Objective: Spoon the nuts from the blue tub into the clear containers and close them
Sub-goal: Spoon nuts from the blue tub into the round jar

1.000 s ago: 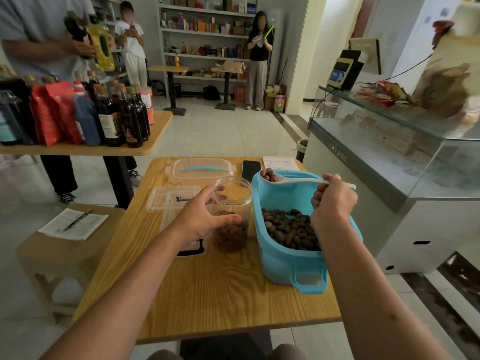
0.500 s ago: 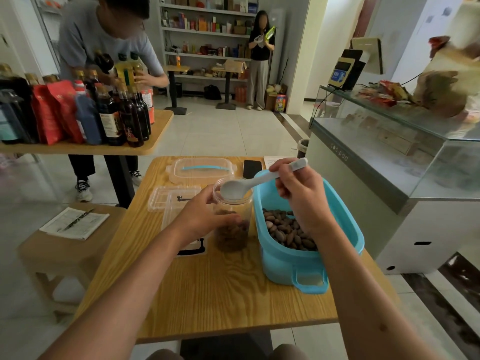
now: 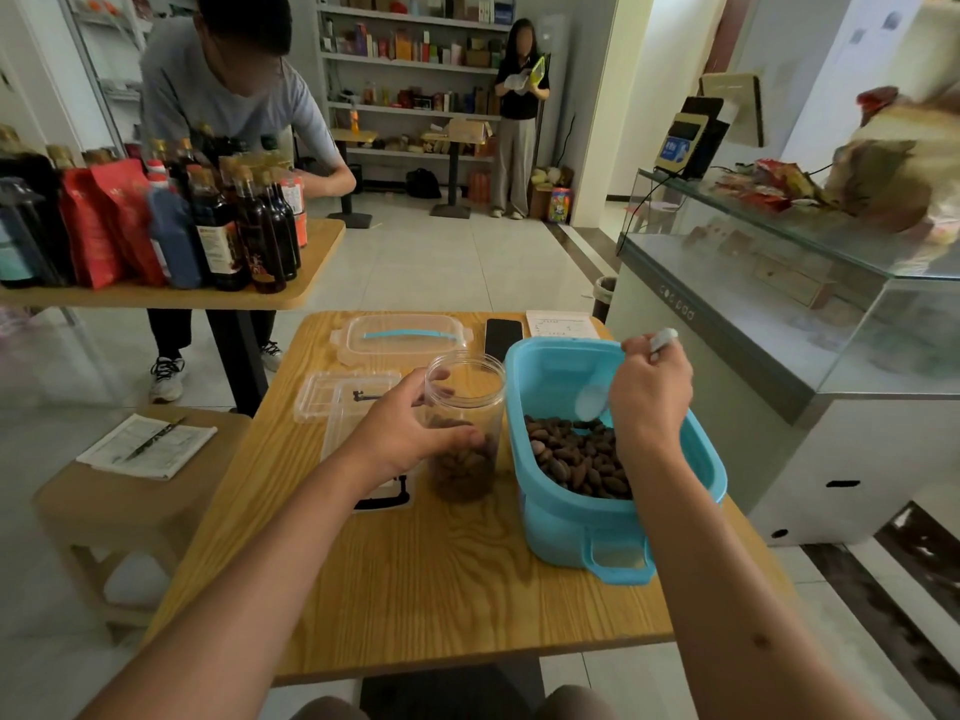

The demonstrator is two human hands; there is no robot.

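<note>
Beyond my fingers a black phone point(image 3: 503, 339) lies flat beside a paper sheet point(image 3: 562, 323); far off to their left, dark bottles point(image 3: 244, 226) and red bags point(image 3: 106, 226) crowd another table point(image 3: 291, 298)

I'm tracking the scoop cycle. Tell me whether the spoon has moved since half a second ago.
Yes. The spoon has swung from over the clear jar rightward and down into the blue tub, held by the right hand.
</note>
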